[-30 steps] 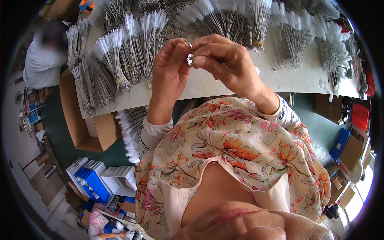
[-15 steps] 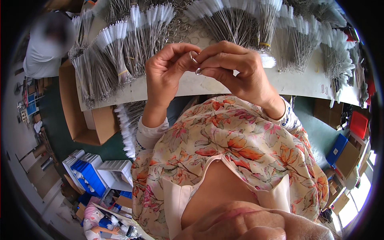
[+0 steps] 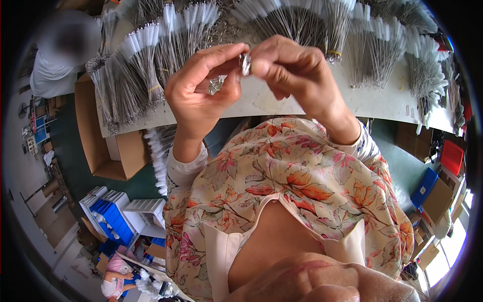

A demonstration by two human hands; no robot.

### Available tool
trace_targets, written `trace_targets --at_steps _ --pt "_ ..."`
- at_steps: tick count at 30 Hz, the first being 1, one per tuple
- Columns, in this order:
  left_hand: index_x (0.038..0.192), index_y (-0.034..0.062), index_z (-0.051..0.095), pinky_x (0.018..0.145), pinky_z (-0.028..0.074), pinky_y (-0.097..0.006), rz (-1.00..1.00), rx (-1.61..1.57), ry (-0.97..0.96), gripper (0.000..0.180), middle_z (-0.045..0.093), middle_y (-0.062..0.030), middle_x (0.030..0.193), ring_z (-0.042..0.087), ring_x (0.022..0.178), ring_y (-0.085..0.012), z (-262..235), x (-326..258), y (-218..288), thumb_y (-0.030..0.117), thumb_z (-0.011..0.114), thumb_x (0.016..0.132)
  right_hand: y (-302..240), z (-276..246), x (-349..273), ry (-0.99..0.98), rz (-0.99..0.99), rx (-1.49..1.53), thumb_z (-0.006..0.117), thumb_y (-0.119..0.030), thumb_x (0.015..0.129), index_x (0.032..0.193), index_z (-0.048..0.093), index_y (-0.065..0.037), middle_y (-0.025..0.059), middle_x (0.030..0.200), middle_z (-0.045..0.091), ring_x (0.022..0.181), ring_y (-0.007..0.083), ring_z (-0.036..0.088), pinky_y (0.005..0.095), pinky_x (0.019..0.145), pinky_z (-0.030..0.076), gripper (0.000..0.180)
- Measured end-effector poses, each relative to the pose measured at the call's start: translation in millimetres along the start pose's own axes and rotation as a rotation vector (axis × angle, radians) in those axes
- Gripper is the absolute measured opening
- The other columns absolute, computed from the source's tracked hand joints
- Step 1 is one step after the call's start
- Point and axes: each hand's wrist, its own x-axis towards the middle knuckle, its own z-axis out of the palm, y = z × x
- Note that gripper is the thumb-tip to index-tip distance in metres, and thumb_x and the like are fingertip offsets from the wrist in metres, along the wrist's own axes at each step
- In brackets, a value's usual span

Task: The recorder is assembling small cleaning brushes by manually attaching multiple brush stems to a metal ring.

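A: Far left, upper corner?
B: A second person (image 3: pixel 60 55) in a light top, seated beyond the bench end. Below: open cardboard box (image 3: pixel 108 146) on the green floor, then blue plastic bins (image 3: pixel 113 216) w/ white trays.

A: Bench, left part?
B: White worktable (image 3: pixel 312 103) carries bundles of thin wire brushes (image 3: pixel 146 70), white bristle tips upward, wire stems fanned toward the near edge. More white-tipped brushes hang below the table edge, just beside the box.

A: Left hand?
B: Left hand (image 3: pixel 201 95) raised over the table, palm toward the camera. Thumb & forefinger closed on one side of a small metal ring (image 3: pixel 245 63); a second bit of shiny metal (image 3: pixel 216 84) lies in the curled palm. Exact kind: cannot tell.

A: Ring position?
B: Centre-top, between the two hands, above the table, touching fingertips of both.

A: Right hand?
B: Right hand (image 3: pixel 292 70) pinches the ring's other side, thumb & forefinger shut on it, other fingers folded. Forearm runs down to a floral sleeve (image 3: pixel 302 171).

A: Right part?
B: Further brush bundles (image 3: pixel 382 55) along the table's far edge, some bound w/ yellow bands. Lower right: blue crate (image 3: pixel 425 186), red box (image 3: pixel 452 156), brown cartons on the floor.
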Motion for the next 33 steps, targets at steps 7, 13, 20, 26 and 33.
trace_targets --at_steps 7,13,20,26,33 --pt "0.098 -0.0052 0.062 0.069 0.055 -0.024 0.094 0.198 0.062 0.029 0.063 -0.0137 0.095 0.064 0.078 -0.0163 3 6 -1 -0.012 0.063 0.07 0 -4 12 0.034 0.176 0.233 0.064 -0.017 0.082 0.088 0.065 -0.002 -0.0011 0.069 0.059 0.053 0.0024 0.044 0.0169 0.046 0.036 0.016" --pt "0.099 -0.0061 0.062 0.07 0.054 -0.023 -0.036 0.013 -0.045 0.027 0.064 -0.0131 0.094 0.063 0.081 -0.0145 -12 17 0 -0.013 0.059 0.072 2 -13 21 -0.111 0.143 -0.162 0.065 -0.016 0.082 0.089 0.064 -0.003 -0.0038 0.065 0.054 0.05 0.0012 0.042 0.0168 0.043 0.032 0.015" --pt "0.098 -0.0036 0.062 0.068 0.052 -0.023 -0.508 -0.115 -0.231 0.02 0.065 -0.0105 0.09 0.063 0.079 -0.0129 -37 34 -16 0.004 0.062 0.08 35 -6 7 -0.011 0.068 -0.281 0.066 -0.011 0.079 0.086 0.065 -0.004 0.0038 0.074 0.064 0.058 0.01 0.055 0.0236 0.054 0.045 0.011" --pt "0.082 0.0064 0.064 0.064 0.048 -0.031 -0.528 1.171 -0.141 0.025 0.066 -0.0084 0.077 0.064 0.07 -0.0217 -100 41 -124 0.031 0.063 0.079 127 9 -15 -0.164 -0.369 -1.06 0.066 -0.011 0.073 0.081 0.063 -0.007 0.0051 0.076 0.059 0.074 0.0207 0.058 0.0307 0.063 0.049 0.01" --pt "0.092 0.0068 0.057 0.065 0.048 -0.038 -0.442 1.141 0.101 0.03 0.065 -0.0101 0.075 0.063 0.072 -0.0295 -99 33 -126 0.032 0.064 0.078 60 -57 48 0.276 -0.518 -1.123 0.064 -0.011 0.074 0.076 0.062 -0.009 0.0053 0.074 0.06 0.061 0.0239 0.059 0.0327 0.055 0.049 0.004"
